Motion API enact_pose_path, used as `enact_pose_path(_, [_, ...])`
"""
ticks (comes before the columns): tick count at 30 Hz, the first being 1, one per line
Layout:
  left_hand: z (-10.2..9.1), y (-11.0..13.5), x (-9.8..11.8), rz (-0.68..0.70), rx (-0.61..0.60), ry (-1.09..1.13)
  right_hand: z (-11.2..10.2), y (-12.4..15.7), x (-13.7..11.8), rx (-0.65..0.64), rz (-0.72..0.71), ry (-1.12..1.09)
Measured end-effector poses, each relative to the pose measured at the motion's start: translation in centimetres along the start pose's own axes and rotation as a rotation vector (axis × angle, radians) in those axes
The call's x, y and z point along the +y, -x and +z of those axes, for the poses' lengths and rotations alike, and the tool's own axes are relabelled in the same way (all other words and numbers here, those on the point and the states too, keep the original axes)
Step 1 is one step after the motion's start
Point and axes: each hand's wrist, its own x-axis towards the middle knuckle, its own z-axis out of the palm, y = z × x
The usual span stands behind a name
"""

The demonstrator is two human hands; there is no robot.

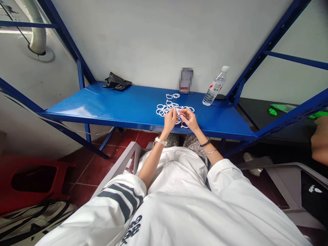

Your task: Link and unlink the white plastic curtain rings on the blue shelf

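Observation:
Several white plastic rings (166,108) lie in a loose pile on the blue metal shelf (123,104). My left hand (171,118) and my right hand (189,118) meet just in front of the pile. Both have their fingers pinched together on a white ring (179,116) held between them. A few more rings (173,96) lie apart, further back near the wall. My left wrist wears a pale band, my right wrist a dark bead bracelet and a thin bangle.
A clear water bottle (214,86) leans at the shelf's back right. A blurred small box (186,80) stands against the wall, and a black bag (116,82) lies at the back left. A red stool (30,179) sits on the floor left. Another person's arm (320,140) shows at the right edge.

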Motion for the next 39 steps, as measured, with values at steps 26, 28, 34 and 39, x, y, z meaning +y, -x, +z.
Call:
enact_pose_path(26, [0.2, 0.3, -0.4, 0.067, 0.189, -0.072, 0.0, 0.5, 0.0, 0.128, 0.039, 0.304])
enact_pose_path(28, [0.2, 0.3, -0.6, 0.046, 0.201, -0.059, 0.1, 0.5, 0.0, 0.110, 0.004, 0.361])
enact_pose_path(34, [0.0, 0.6, -0.4, -0.025, 0.231, -0.028, 0.3, 0.4, -0.2, 0.105, -0.037, 0.361])
enact_pose_path(39, [-0.8, 1.3, 0.5, 0.041, 0.115, 0.043, -0.1, 0.4, -1.0, 0.059, -0.107, 0.391])
